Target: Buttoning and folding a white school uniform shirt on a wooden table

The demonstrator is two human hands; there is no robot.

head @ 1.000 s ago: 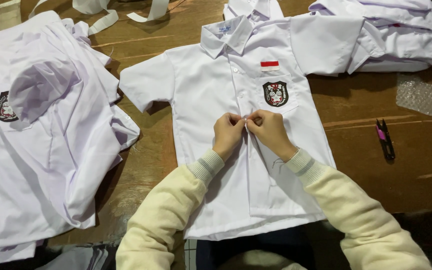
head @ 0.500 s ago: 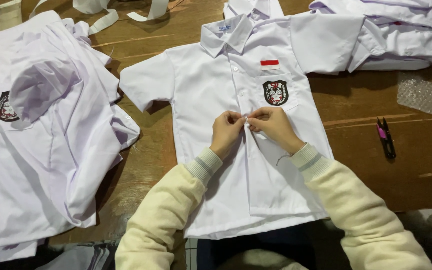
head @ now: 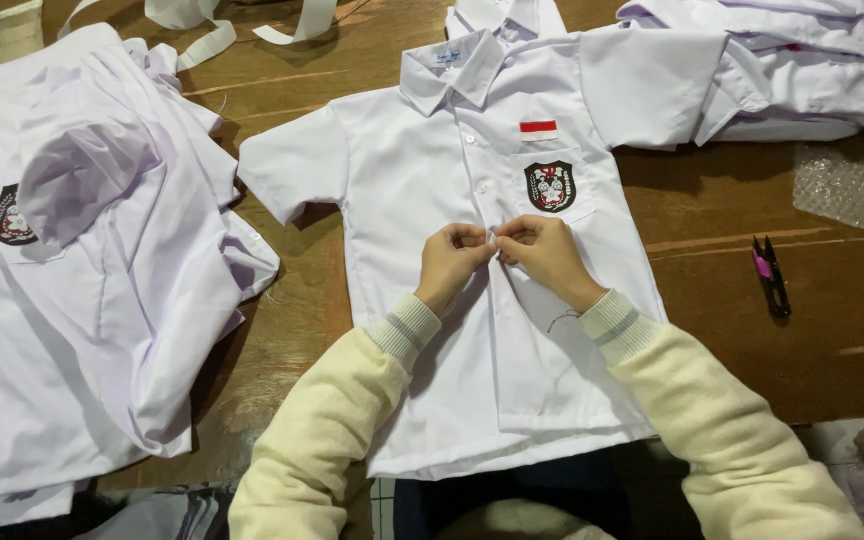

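White shirt (head: 422,180): smooth matt woven cloth, embroidered badge (head: 549,186) on the pocket. Surface (head: 742,290): brown wood, worn, faint sheen, scuffed grain. Thread snips (head: 770,277): dark metal blades, glossy pink plastic; sleeves (head: 722,440) cream ribbed knit.

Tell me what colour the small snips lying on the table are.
The snips have black blades with a pink handle part, seen in the head view.

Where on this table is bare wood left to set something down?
Bare table lies right of the shirt, around the thread snips, below the bubble wrap. A narrower strip runs between the shirt and the shirt pile. The far edge is crowded with shirts and strips.
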